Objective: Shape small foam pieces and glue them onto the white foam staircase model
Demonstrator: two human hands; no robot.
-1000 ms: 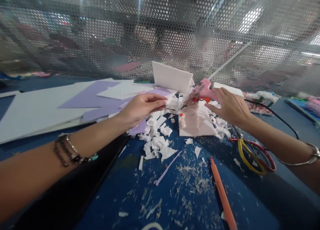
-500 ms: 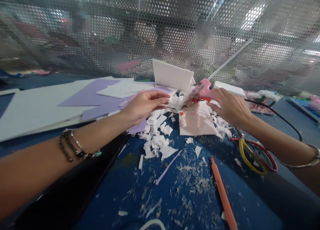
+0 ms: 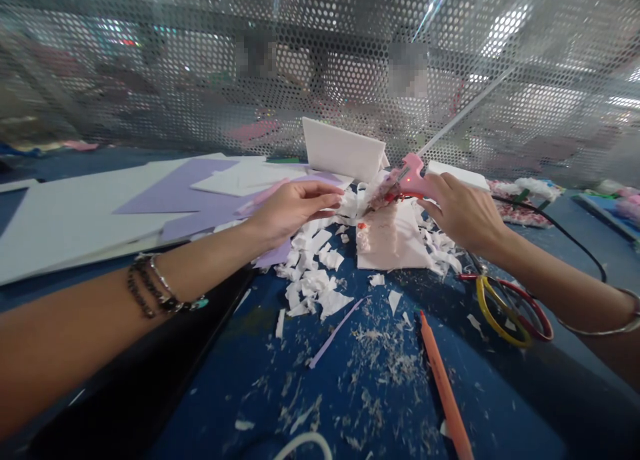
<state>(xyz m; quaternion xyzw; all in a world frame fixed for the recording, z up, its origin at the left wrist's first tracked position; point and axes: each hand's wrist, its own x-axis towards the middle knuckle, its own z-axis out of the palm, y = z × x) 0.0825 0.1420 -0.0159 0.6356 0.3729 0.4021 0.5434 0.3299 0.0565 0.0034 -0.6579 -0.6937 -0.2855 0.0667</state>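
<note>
My right hand (image 3: 463, 210) is wrapped round a pink hot glue gun (image 3: 414, 175). A long glue stick (image 3: 465, 115) juts up from its back, and its nozzle points down to the left. Below it lies a pale square board (image 3: 413, 237) with rough, crumpled texture and a small red spot along its left part. My left hand (image 3: 300, 207) is pinched beside the nozzle, its fingertips on a curled white paper scrap (image 3: 349, 205). Torn paper scraps (image 3: 315, 283) lie heaped in front of this hand and around the board.
White sheets (image 3: 75, 207) and purple sheets (image 3: 165, 190) spread across the left. A folded white board (image 3: 343, 147) stands behind. Scissors (image 3: 505, 313) and an orange marker (image 3: 443, 380) lie on the blue table (image 3: 380, 420). The gun's black cord (image 3: 560, 227) runs right. A perforated metal panel (image 3: 200, 80) rises behind.
Both hands and the glue gun stay almost in place. The glue gun has shifted very slightly; the view has moved a little. Nothing was taken up or let go.
</note>
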